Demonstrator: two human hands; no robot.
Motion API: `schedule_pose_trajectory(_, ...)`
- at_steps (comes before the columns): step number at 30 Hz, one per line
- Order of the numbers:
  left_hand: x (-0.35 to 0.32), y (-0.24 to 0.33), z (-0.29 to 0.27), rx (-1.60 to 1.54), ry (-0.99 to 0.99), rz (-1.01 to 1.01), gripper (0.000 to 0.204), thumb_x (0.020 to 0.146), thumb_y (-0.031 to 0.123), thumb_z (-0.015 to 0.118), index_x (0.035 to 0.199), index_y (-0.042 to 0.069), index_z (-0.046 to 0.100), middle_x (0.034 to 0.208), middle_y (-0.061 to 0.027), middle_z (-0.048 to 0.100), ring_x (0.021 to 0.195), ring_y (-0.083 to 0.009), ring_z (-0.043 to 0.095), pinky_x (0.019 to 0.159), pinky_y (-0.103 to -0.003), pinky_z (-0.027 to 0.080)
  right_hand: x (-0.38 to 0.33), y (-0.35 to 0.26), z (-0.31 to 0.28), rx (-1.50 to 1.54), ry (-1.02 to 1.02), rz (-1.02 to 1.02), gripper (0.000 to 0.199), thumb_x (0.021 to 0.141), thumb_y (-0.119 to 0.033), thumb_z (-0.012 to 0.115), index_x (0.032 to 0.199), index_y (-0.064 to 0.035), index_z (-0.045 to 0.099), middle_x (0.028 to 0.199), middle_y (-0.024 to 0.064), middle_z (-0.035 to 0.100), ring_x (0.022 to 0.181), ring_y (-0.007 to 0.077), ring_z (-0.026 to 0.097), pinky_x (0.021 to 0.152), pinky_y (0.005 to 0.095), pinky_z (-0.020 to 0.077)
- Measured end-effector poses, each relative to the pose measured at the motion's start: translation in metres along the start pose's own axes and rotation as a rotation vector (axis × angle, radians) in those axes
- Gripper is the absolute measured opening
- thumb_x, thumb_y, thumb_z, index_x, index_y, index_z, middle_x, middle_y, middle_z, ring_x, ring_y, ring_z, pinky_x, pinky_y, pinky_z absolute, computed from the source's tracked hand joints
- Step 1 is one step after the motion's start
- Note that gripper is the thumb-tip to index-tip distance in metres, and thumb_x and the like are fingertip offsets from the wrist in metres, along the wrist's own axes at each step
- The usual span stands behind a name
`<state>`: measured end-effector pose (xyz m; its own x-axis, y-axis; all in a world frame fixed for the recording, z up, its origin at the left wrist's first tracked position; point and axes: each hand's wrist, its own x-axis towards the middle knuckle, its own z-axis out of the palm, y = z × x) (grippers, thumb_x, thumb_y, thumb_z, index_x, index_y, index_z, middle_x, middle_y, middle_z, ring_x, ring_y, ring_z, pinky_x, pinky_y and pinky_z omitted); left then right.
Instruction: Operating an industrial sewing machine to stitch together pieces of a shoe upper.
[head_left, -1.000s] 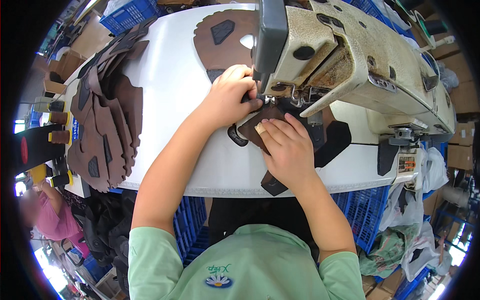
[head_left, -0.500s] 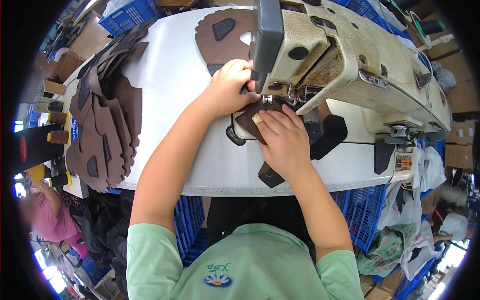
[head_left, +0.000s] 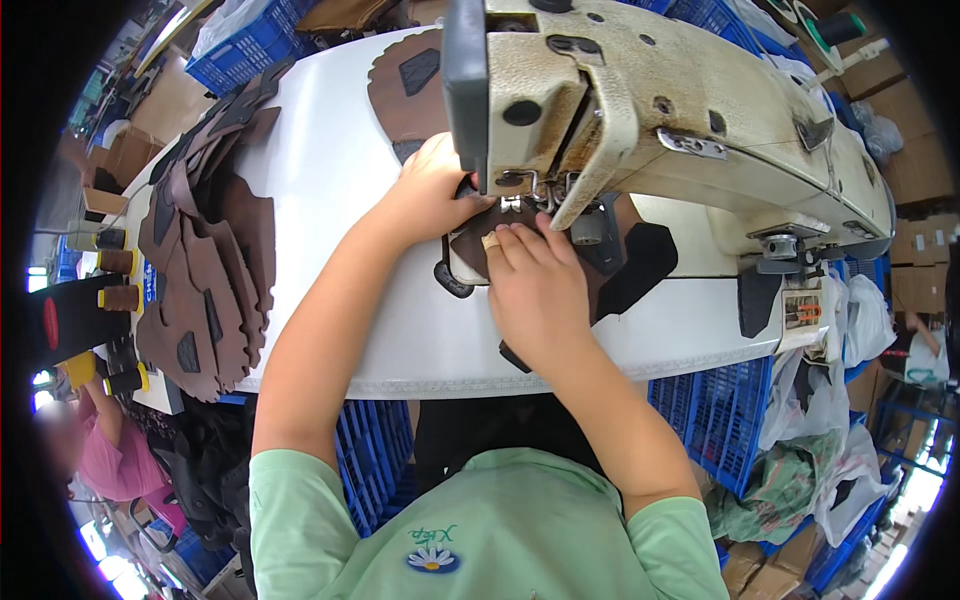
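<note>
A brown leather-like piece (head_left: 470,243) with black patches lies under the presser foot (head_left: 511,204) of a sewing machine (head_left: 660,110). My left hand (head_left: 432,195) is closed at its far left edge, thumb towards the foot; some of its fingertips are hidden behind the machine head. Flat on the same piece, just in front of the foot, rests my right hand (head_left: 540,290), fingers stretched out, with a tan wrap (head_left: 490,241) on one finger. A black part of the piece (head_left: 645,262) spreads out to the right of this hand.
Stacked brown pieces (head_left: 215,275) lie on the white table's left side. Another brown piece (head_left: 400,90) is behind the machine head. Thread spools (head_left: 120,298) stand at the left edge. Blue crates (head_left: 715,420) sit below the table; a person in pink (head_left: 115,450) is far left.
The view has shifted, so the machine appears farther left. The piece has turned slightly under the foot, and its near black end is now mostly behind my right hand. Both hands stay on it.
</note>
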<state>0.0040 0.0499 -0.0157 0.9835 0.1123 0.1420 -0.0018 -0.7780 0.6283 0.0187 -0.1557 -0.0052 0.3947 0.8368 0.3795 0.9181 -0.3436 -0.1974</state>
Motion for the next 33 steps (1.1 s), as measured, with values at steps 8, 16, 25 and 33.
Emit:
schedule_pose_trajectory(8,-0.021,0.023,-0.049,0.031,-0.334,0.072,0.058,0.065,0.008,0.070,0.122,0.004,0.059,0.127,-0.0186,0.054,0.119,-0.0367,0.049,0.102,-0.043,0.038,-0.005,-0.004,0.011,0.019,0.083,0.054,0.032,0.079,-0.009,0.057,0.106,0.0065,0.065,0.110,0.0214,0.068,0.106,0.0290,0.065,0.096,0.0372,0.0448)
schedule_pose_trajectory(16,-0.032,0.025,-0.055,0.469,-0.301,0.392,0.058,0.065,0.016,0.069,0.121,0.004,0.059,0.120,-0.0099,0.058,0.121,-0.0310,0.050,0.107,-0.043,0.035,-0.018,0.036,-0.008,0.304,0.069,0.037,0.035,0.075,-0.006,0.061,0.110,-0.0047,0.067,0.113,0.0130,0.068,0.105,0.0269,0.064,0.090,0.0405,0.0474)
schedule_pose_trajectory(25,-0.039,0.023,-0.028,0.705,-0.134,0.571,0.045,0.075,0.014,0.059,0.118,0.004,0.063,0.111,-0.0061,0.066,0.102,-0.0229,0.061,0.089,-0.035,0.051,-0.012,0.070,-0.016,0.419,0.022,-0.146,0.026,0.072,-0.004,0.064,0.098,-0.0047,0.068,0.103,0.0115,0.068,0.107,0.0256,0.062,0.106,0.0406,0.0412)
schedule_pose_trajectory(33,-0.055,0.050,-0.010,0.853,-0.139,0.480,0.044,0.077,0.016,0.058,0.117,-0.001,0.063,0.119,-0.0150,0.065,0.110,-0.0287,0.061,0.096,-0.039,0.050,-0.015,0.049,-0.019,0.050,-0.030,-0.105,0.017,0.078,-0.009,0.058,0.091,-0.0024,0.066,0.104,0.0146,0.067,0.114,0.0263,0.060,0.111,0.0406,0.0357)
